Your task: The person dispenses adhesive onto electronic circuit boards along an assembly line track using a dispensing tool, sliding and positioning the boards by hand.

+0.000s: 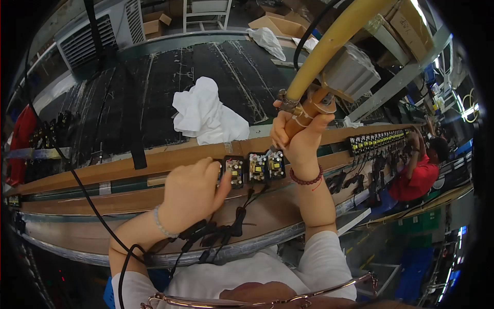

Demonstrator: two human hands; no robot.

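My right hand is wrapped round a brown tool with a thick yellow hose, its narrow tip pointing down at the open circuit modules. Three black-cased modules with yellow parts show in a row: one beside my left hand, one in the middle and one below the tool. My left hand lies at the left end of this row, fingers bent, thumb against the nearest module. Part of another black case shows behind its fingers. Black cables hang from the modules toward me.
A crumpled white cloth lies on the black belt beyond the wooden rail. A long row of similar modules runs to the right, where a person in red reaches toward it. A black cord crosses the left side.
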